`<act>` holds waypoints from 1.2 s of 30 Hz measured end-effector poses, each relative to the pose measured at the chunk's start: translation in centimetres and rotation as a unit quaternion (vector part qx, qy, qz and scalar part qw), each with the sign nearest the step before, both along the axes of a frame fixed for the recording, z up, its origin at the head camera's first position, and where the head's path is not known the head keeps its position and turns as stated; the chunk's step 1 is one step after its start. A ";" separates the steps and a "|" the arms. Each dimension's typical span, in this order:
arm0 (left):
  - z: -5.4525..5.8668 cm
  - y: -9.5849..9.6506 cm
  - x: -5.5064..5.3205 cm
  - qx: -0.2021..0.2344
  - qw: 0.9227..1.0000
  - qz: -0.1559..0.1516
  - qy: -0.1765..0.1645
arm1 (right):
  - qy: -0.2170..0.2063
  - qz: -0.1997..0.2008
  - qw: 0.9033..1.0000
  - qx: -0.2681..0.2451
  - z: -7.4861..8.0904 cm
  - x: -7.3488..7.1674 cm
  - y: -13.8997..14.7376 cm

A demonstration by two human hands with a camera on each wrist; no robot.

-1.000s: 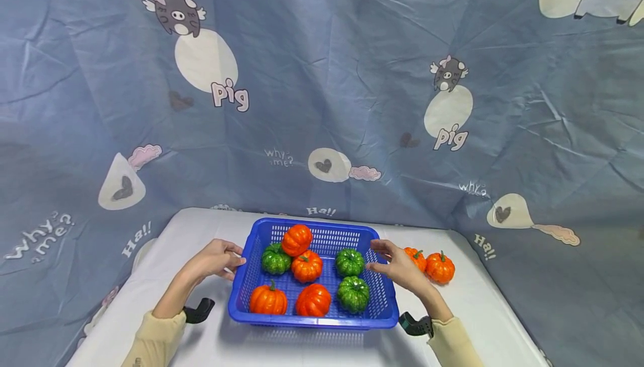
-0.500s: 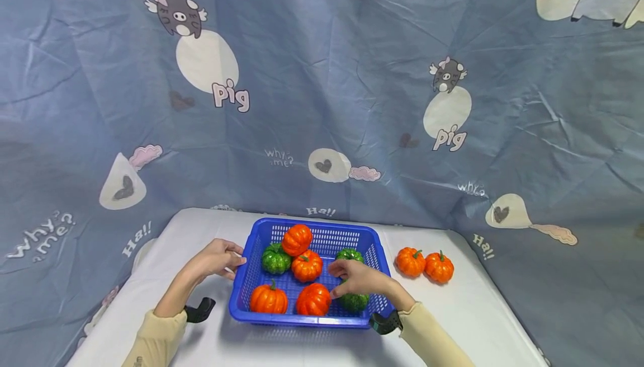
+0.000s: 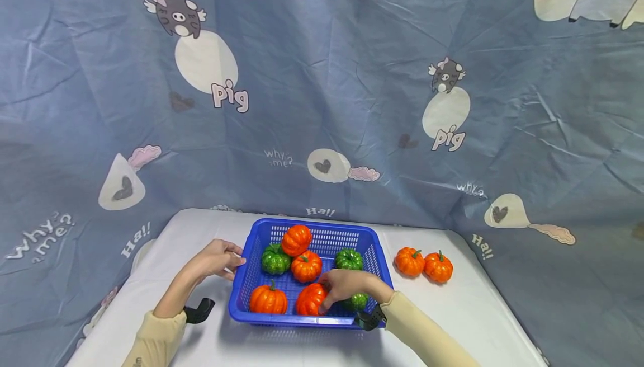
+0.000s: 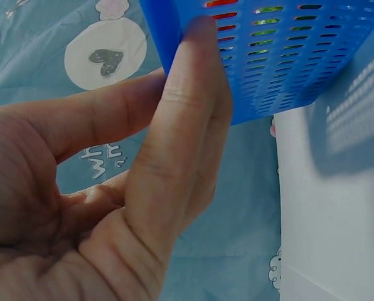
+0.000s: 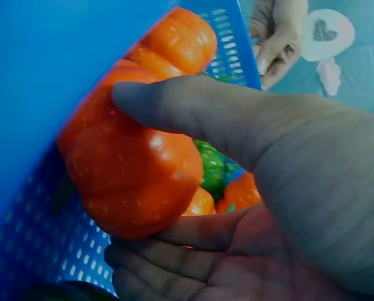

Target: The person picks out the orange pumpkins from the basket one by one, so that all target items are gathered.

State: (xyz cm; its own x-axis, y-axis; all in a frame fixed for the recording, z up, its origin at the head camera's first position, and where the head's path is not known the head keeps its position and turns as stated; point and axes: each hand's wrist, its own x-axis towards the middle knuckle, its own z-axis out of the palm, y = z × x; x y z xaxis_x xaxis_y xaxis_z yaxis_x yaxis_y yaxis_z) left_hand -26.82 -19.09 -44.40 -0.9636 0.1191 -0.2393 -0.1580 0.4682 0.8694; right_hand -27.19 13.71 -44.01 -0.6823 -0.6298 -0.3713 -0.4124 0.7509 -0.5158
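A blue plastic basket (image 3: 307, 321) holds several small orange and green toy pumpkins. My right hand (image 3: 347, 284) reaches in over its front right part and grips a red-orange pumpkin (image 3: 308, 299) near the front wall. In the right wrist view the thumb lies across this pumpkin (image 5: 133, 169) with the fingers beneath it. My left hand (image 3: 217, 258) pinches the basket's left rim; in the left wrist view its fingers lie against the perforated outer wall (image 4: 268, 63). Left of the gripped pumpkin sits another orange pumpkin (image 3: 268, 300). My right hand partly hides a green pumpkin (image 3: 358, 301).
Farther back in the basket are a green pumpkin (image 3: 275, 259), two orange ones stacked close together, and another green pumpkin (image 3: 349, 259). Two orange pumpkins (image 3: 410, 262) stand on the white table (image 3: 483, 300) to the right. A blue patterned cloth (image 3: 282, 104) hangs behind.
My right hand has moved left from the basket's right rim, lowered into the basket and taken hold of the front red-orange pumpkin. The left hand has stayed at the left rim.
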 end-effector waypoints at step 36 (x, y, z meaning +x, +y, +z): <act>-0.3 -0.2 0.1 0.010 1.000 -0.007 0.012 | -0.041 -0.001 0.998 -0.058 -0.4 -0.3 0.2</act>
